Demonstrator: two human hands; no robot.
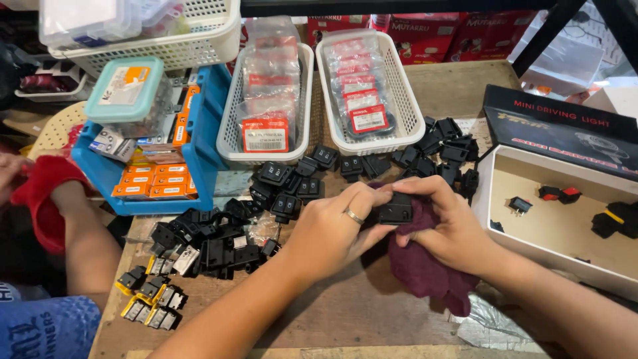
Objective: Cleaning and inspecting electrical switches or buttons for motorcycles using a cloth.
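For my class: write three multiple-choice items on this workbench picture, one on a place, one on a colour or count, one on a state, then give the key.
1. Where does the open box stand?
A. at the right of the bench
B. inside the blue bin
C. between the baskets

2. What colour is the cloth?
A. white
B. dark maroon
C. yellow

3. What is the state of the black switch?
A. lying in a basket
B. sealed in a bag
C. held in both hands

Key: 1 A, it sits at the right edge; 2 B, it shows under the right hand; 3 C, left hand and right grip it.
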